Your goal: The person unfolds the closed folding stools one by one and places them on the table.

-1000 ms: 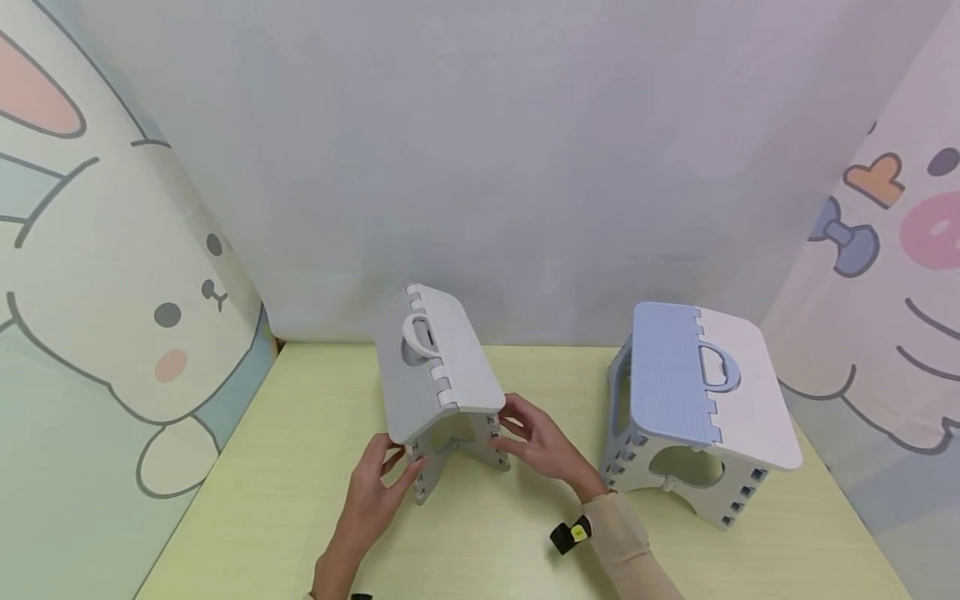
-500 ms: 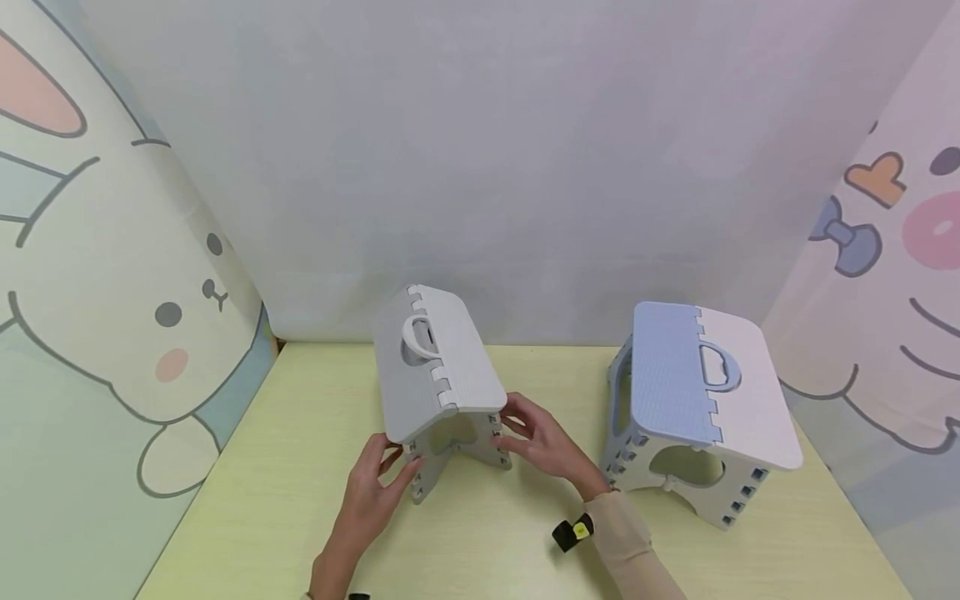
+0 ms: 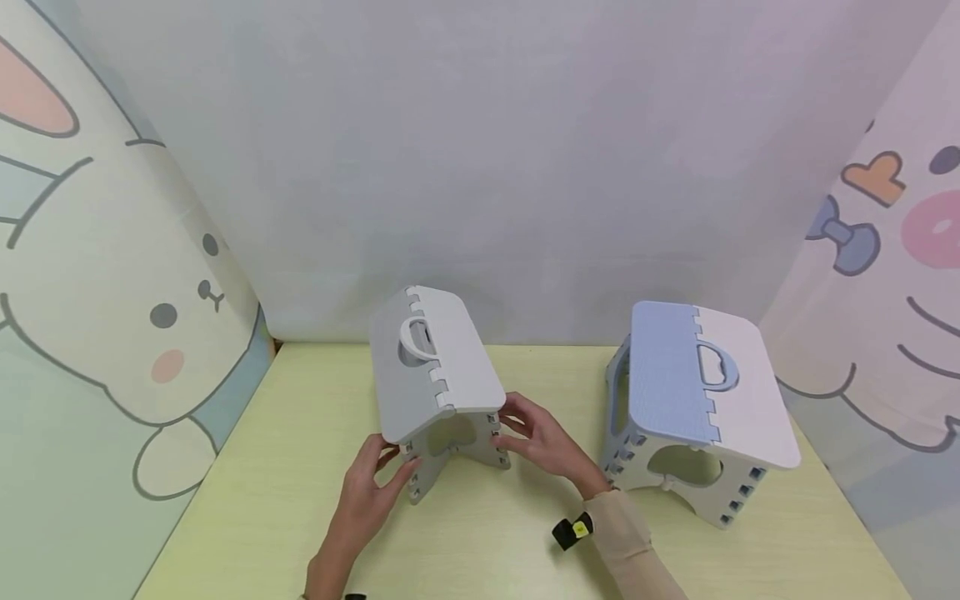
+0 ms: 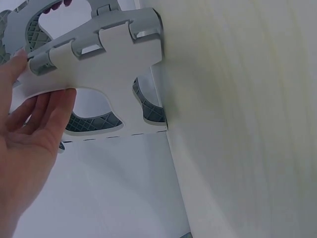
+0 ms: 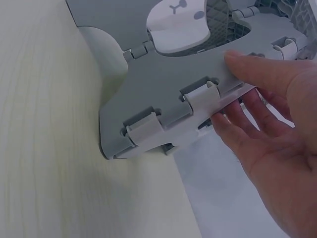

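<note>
A grey and white folding stool (image 3: pixel 471 354) stands on the table, partly unfolded, its two-part top peaked like a roof. Its loop handle (image 3: pixel 408 337) sticks up along the hinge line. My left hand (image 3: pixel 365 496) grips the left leg panel at its near edge, thumb in front and fingers behind; the left wrist view shows the fingers curled through that white leg panel's (image 4: pixel 116 64) cutout. On the other side, my right hand (image 3: pixel 542 442) pinches the right leg panel (image 5: pixel 173 82) between thumb and fingers. The stool's far side is hidden.
To the right, a blue and white folding stool (image 3: pixel 671 375) stands fully unfolded with a flat top. The pale yellow table (image 3: pixel 480 542) meets a light backdrop (image 3: pixel 525 167) behind. Cartoon-printed panels (image 3: pixel 150 333) flank both sides.
The grey and white stool's left half and left leg have shifted slightly left with my left hand, so its sides spread a little wider. My right hand stays almost still.
</note>
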The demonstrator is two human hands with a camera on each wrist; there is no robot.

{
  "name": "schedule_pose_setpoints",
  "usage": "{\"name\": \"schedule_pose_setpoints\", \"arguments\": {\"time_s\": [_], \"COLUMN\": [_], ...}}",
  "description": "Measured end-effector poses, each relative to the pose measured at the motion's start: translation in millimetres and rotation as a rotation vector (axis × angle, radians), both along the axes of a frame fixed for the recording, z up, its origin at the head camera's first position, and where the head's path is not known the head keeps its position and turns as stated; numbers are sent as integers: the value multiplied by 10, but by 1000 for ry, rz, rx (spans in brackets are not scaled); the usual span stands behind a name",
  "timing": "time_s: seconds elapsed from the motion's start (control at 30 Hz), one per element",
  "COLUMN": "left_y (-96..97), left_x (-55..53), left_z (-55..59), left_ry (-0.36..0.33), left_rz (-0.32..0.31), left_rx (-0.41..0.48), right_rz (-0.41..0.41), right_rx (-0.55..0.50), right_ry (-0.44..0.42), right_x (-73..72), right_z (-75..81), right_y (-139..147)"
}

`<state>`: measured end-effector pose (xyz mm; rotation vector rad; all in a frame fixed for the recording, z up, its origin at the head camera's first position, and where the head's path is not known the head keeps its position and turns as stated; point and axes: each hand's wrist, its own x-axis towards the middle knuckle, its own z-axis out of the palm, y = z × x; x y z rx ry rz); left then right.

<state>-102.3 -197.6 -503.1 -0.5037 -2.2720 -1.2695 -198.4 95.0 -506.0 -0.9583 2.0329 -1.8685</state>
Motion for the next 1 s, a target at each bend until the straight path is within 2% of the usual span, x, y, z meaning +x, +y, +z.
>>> {"name": "schedule_pose_setpoints", "arguments": {"time_s": [0.23, 0.47, 0.73, 1.0], "left_y": [-2, -7, -7, -66], "left_x": [-7, -13, 21, 78], "left_z": [3, -16, 33, 102], "left_ry": [23, 18, 19, 53], "left_rz": [-8, 4, 14, 80], "left_rx": [11, 7, 5, -68], "right_rz": [-3, -1, 4, -2], "right_rx": [24, 57, 90, 141], "right_ry": [-12, 4, 19, 28], "right_x": [11, 8, -2, 24], "right_z": [36, 107, 149, 202], "right_y": [-2, 31, 80, 103]}}
